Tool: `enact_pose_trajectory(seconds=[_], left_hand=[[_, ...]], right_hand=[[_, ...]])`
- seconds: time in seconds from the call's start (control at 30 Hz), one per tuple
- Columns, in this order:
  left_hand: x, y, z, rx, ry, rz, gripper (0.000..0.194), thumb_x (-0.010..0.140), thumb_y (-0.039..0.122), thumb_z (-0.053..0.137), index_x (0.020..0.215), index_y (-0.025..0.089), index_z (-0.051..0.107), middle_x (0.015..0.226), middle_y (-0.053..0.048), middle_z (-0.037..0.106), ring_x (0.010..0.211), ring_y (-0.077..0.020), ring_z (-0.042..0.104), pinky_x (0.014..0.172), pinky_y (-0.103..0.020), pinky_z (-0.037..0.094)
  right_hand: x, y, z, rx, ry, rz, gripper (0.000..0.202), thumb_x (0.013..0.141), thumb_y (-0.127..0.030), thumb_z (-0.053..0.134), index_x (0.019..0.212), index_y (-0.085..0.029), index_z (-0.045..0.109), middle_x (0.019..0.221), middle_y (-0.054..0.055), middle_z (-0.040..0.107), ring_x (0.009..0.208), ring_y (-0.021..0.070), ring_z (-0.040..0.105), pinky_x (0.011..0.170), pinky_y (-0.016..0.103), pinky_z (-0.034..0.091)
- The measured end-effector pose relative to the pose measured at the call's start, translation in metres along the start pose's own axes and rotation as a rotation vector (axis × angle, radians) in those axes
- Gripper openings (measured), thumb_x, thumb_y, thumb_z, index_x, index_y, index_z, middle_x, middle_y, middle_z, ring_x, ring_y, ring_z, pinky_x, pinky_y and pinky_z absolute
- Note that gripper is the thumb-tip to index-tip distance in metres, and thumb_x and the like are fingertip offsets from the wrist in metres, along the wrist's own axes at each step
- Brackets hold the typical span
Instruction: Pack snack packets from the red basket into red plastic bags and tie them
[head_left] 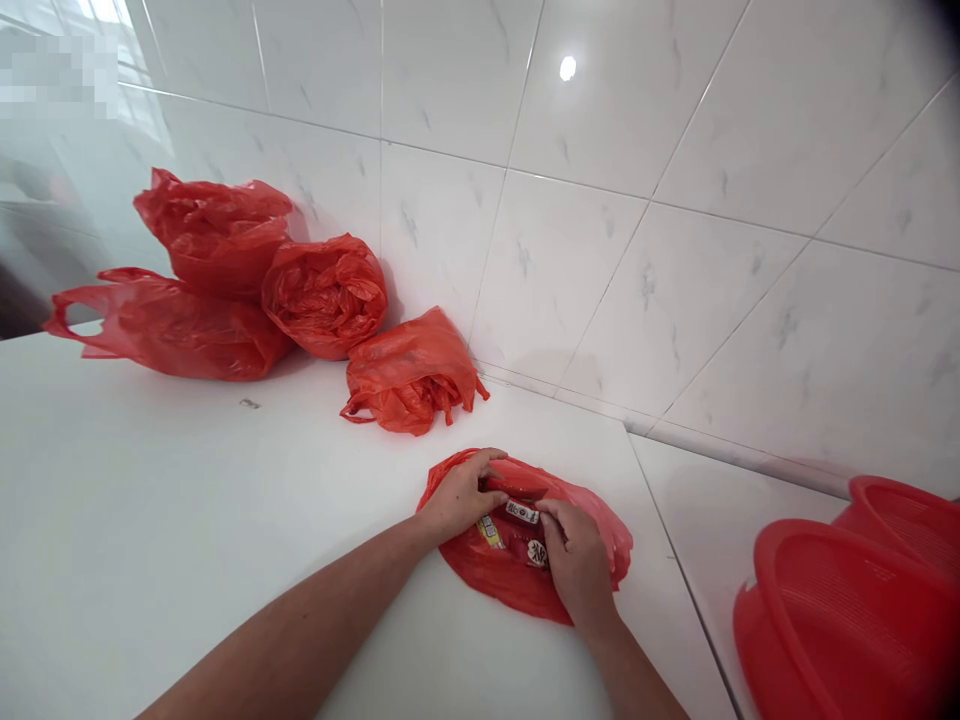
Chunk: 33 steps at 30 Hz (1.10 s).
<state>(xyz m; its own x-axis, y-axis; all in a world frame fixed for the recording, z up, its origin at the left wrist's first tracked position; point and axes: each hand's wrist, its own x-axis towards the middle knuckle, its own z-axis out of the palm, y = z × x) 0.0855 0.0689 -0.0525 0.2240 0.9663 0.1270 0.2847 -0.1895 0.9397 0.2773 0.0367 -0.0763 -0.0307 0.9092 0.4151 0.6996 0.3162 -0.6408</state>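
A red plastic bag [495,585] lies open on the white table, its thin sides spread around several packages. Inside it, a dark red packet [517,540] shows white labels with black characters, and a yellow-and-white label [490,531] sits beside it. My left hand [466,494] reaches into the bag from the left, fingers curled and closed on the packet's upper left edge. At the packet's right side, my right hand [576,556] pinches its edge between thumb and fingers. The lower parts of the contents are hidden by the bag and my hands.
Several other filled red plastic bags, among them a knotted one [416,375] and a round one [326,297], stand along the tiled wall [450,230]. Red plastic baskets [825,600] stand at the right, past a table seam [675,560]. A small scrap [249,404] lies at the left.
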Motion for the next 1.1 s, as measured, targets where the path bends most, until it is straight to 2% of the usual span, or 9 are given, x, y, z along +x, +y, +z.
enact_pose_trajectory(seconds=[0.13,0.27,0.37,0.43,0.5,0.6,0.7,0.9,1.1], left_hand=[[0.001,0.001,0.001,0.045,0.037,-0.006,0.048,0.075,0.020,0.057,0.121,0.030,0.051,0.092,0.003,0.065,0.085,-0.0154,0.061,0.075,-0.025,0.050],[0.002,-0.001,0.002,0.063,0.087,-0.019,0.043,0.078,0.023,0.054,0.120,0.029,0.050,0.092,0.003,0.065,0.085,-0.0153,0.061,0.074,-0.025,0.049],[0.003,-0.004,0.002,0.041,0.123,-0.014,0.042,0.080,0.022,0.052,0.121,0.029,0.048,0.096,0.003,0.066,0.090,-0.0146,0.062,0.079,-0.025,0.049],[0.004,-0.006,0.001,0.050,0.141,-0.021,0.042,0.080,0.023,0.051,0.121,0.029,0.048,0.097,0.004,0.066,0.090,-0.0147,0.062,0.079,-0.025,0.048],[0.005,-0.008,0.001,0.061,0.156,-0.022,0.042,0.080,0.023,0.052,0.121,0.030,0.048,0.099,0.004,0.066,0.091,-0.0150,0.061,0.080,-0.026,0.048],[0.005,-0.010,0.002,0.061,0.171,-0.012,0.041,0.079,0.023,0.053,0.120,0.031,0.049,0.100,0.004,0.066,0.092,-0.0150,0.061,0.080,-0.025,0.048],[0.005,-0.010,0.003,0.059,0.184,-0.016,0.041,0.080,0.023,0.053,0.119,0.031,0.049,0.098,0.004,0.066,0.090,-0.0148,0.062,0.079,-0.025,0.048],[0.006,-0.011,0.004,0.093,0.201,-0.024,0.042,0.079,0.023,0.053,0.120,0.030,0.049,0.095,0.004,0.066,0.087,-0.0148,0.062,0.078,-0.026,0.048],[0.006,-0.011,0.005,0.093,0.204,-0.016,0.041,0.079,0.022,0.053,0.119,0.030,0.050,0.096,0.004,0.066,0.089,-0.0142,0.061,0.078,-0.024,0.048]], right_hand=[[0.000,-0.001,-0.001,-0.036,0.037,-0.065,0.019,0.088,-0.028,0.045,0.097,-0.023,0.062,0.097,0.003,0.066,0.095,0.0209,0.056,0.084,0.039,0.044],[0.001,-0.007,-0.005,-0.117,0.072,-0.204,0.012,0.087,-0.026,0.049,0.086,-0.022,0.060,0.085,0.003,0.063,0.085,0.0199,0.055,0.078,0.038,0.043],[0.000,-0.010,-0.008,-0.147,0.016,-0.298,0.012,0.085,-0.024,0.052,0.075,-0.021,0.057,0.071,0.001,0.058,0.072,0.0174,0.052,0.074,0.037,0.042],[0.000,-0.013,-0.008,-0.147,-0.062,-0.333,0.008,0.082,-0.023,0.054,0.075,-0.021,0.056,0.070,0.001,0.056,0.070,0.0169,0.051,0.073,0.037,0.042],[-0.001,-0.015,-0.009,-0.145,-0.155,-0.348,0.002,0.079,-0.021,0.058,0.080,-0.022,0.058,0.076,0.001,0.058,0.075,0.0178,0.052,0.075,0.037,0.042],[-0.001,-0.019,-0.011,-0.156,-0.268,-0.335,0.015,0.073,-0.018,0.062,0.086,-0.024,0.061,0.083,0.001,0.059,0.083,0.0193,0.051,0.080,0.038,0.042],[0.000,-0.021,-0.012,-0.167,-0.321,-0.309,0.022,0.069,-0.019,0.066,0.090,-0.026,0.062,0.084,0.001,0.058,0.085,0.0204,0.051,0.081,0.040,0.042],[0.000,-0.021,-0.015,-0.236,-0.288,-0.335,0.032,0.064,-0.021,0.068,0.095,-0.025,0.063,0.086,0.002,0.057,0.086,0.0220,0.050,0.083,0.042,0.041],[0.000,-0.017,-0.014,-0.254,-0.267,-0.345,0.020,0.069,-0.020,0.067,0.088,-0.024,0.061,0.078,0.000,0.058,0.081,0.0198,0.051,0.080,0.040,0.042]])
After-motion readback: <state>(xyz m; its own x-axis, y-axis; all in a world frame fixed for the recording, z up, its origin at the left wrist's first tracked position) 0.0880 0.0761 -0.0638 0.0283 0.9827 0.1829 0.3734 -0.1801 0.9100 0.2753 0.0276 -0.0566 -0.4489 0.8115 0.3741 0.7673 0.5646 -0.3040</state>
